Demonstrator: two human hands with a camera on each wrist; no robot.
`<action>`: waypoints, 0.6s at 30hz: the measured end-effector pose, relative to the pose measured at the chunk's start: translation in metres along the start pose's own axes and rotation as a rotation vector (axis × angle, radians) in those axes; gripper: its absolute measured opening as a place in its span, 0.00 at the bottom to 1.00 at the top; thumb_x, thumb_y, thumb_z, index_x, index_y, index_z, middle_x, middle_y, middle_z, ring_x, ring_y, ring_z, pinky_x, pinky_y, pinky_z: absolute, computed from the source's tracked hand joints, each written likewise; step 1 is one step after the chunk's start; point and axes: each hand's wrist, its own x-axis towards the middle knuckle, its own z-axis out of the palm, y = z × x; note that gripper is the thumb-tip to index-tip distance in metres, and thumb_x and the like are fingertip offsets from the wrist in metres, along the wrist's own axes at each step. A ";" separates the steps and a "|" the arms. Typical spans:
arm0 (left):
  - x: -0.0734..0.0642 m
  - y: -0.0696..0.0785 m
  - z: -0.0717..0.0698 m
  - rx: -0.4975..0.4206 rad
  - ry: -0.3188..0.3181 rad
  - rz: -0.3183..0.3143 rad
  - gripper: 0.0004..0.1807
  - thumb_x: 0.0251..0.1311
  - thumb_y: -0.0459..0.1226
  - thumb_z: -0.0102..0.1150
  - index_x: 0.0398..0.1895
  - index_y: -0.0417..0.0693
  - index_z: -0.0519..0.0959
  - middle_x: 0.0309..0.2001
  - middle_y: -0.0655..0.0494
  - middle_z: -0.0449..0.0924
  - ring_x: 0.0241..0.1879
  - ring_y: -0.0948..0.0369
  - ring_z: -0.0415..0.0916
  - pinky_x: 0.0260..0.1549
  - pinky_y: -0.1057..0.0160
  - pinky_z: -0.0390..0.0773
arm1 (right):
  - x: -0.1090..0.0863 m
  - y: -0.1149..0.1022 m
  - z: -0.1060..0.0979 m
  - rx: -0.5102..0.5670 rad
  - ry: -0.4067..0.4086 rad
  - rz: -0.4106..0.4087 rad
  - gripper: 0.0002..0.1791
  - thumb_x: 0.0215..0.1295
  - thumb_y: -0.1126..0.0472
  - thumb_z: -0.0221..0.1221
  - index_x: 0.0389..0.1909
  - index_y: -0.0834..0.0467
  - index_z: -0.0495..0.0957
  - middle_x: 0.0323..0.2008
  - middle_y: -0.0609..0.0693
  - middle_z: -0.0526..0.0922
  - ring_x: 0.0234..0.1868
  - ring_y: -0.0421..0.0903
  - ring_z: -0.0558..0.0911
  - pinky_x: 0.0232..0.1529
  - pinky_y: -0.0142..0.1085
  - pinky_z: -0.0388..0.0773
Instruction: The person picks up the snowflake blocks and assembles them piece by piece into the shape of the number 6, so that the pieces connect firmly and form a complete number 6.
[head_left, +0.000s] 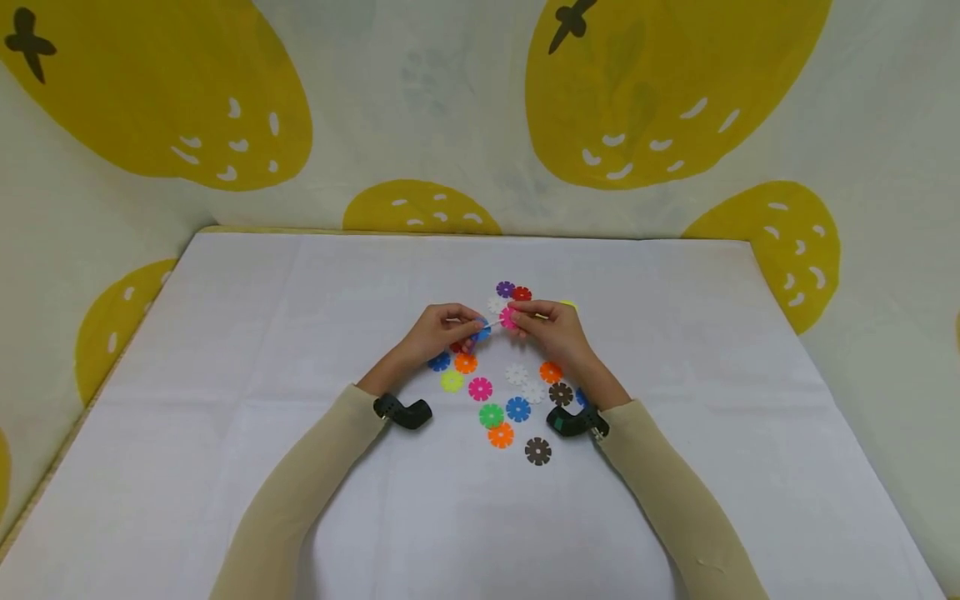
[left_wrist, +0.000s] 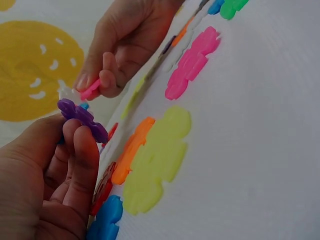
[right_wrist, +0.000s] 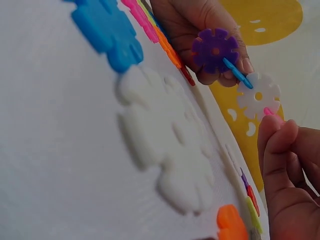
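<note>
Both hands hold a short chain of notched plastic snowflake discs above the table. In the right wrist view the chain runs from a purple disc (right_wrist: pixel 216 44) through an edge-on blue disc (right_wrist: pixel 237 73) and a white disc (right_wrist: pixel 265 92) to a pink disc (right_wrist: pixel 270 113). My left hand (head_left: pixel 444 329) grips the purple and blue end, its fingers curled against the purple disc (left_wrist: pixel 80 117). Thumb and fingers of my right hand (head_left: pixel 553 329) pinch the pink disc (head_left: pixel 507 317), which meets the white disc's edge. Fingers hide most of the pink disc in the right wrist view.
Loose discs lie below the hands on the white-covered table (head_left: pixel 225 467), among them a pink disc (head_left: pixel 480 388), a green disc (head_left: pixel 491 416) and a brown disc (head_left: pixel 537 451). A red disc (head_left: pixel 522 293) lies beyond the hands. A patterned cloth (head_left: pixel 450 108) hangs behind.
</note>
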 end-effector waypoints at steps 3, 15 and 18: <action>-0.001 0.000 0.001 0.014 0.001 -0.002 0.13 0.66 0.35 0.59 0.47 0.33 0.81 0.25 0.53 0.79 0.22 0.62 0.75 0.26 0.70 0.78 | -0.001 0.000 0.001 0.018 -0.019 0.008 0.16 0.66 0.59 0.62 0.53 0.60 0.82 0.48 0.55 0.84 0.33 0.41 0.85 0.43 0.26 0.78; -0.001 0.001 0.003 0.073 0.013 0.038 0.12 0.67 0.36 0.58 0.46 0.34 0.80 0.31 0.56 0.81 0.26 0.62 0.72 0.27 0.72 0.74 | -0.002 0.000 0.001 0.079 -0.077 -0.026 0.18 0.69 0.58 0.59 0.57 0.58 0.79 0.44 0.52 0.80 0.33 0.43 0.81 0.45 0.27 0.78; -0.002 0.001 0.003 0.076 -0.002 0.067 0.11 0.68 0.35 0.57 0.45 0.35 0.80 0.29 0.57 0.79 0.25 0.61 0.70 0.25 0.71 0.70 | -0.003 0.000 0.002 0.102 -0.086 -0.017 0.17 0.70 0.58 0.59 0.57 0.57 0.79 0.44 0.53 0.79 0.34 0.45 0.80 0.46 0.26 0.77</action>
